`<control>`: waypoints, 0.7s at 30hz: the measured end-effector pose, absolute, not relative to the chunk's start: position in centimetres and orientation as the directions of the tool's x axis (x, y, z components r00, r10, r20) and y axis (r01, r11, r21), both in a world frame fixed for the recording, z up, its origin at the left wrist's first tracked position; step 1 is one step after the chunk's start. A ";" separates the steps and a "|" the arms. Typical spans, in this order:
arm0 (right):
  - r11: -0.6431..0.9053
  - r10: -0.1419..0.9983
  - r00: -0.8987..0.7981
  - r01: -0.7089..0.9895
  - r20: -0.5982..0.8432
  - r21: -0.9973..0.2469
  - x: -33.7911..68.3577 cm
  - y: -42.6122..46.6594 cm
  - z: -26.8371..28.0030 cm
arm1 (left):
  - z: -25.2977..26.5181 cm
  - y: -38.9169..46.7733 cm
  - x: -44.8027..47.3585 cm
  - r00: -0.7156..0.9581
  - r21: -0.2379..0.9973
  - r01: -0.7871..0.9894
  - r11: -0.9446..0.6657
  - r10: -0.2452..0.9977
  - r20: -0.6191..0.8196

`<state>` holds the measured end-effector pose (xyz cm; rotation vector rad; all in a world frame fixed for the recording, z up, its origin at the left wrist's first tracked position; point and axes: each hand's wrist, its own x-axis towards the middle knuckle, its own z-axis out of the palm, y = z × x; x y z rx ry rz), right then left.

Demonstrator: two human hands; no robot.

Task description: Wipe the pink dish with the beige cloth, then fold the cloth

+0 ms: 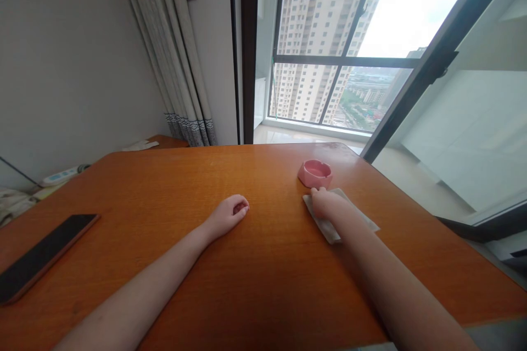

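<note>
My left hand (228, 213) rests on the orange wooden table (263, 263) near its middle, fingers curled into a loose fist with nothing in it. My right hand (327, 203) lies flat on a folded grey-white cloth (329, 229), pressing it to the tabletop. Just beyond the fingertips stands a small pink ashtray (315, 173), close to the cloth but apart from the hand.
A dark phone or tablet (41, 255) lies near the table's left edge. A power strip (61, 175) and a white item (140, 145) sit at the far left. A curtain (177, 66) and a large window (337, 55) stand behind the table.
</note>
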<state>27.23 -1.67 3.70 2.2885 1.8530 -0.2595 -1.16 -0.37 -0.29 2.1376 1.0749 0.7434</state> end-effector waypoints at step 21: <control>0.718 0.694 -0.597 0.532 0.403 -0.448 16.0 -3.6 -0.3 | -1.5 -1.0 -0.4 0.631 0.481 0.579 -0.659 0.735 0.247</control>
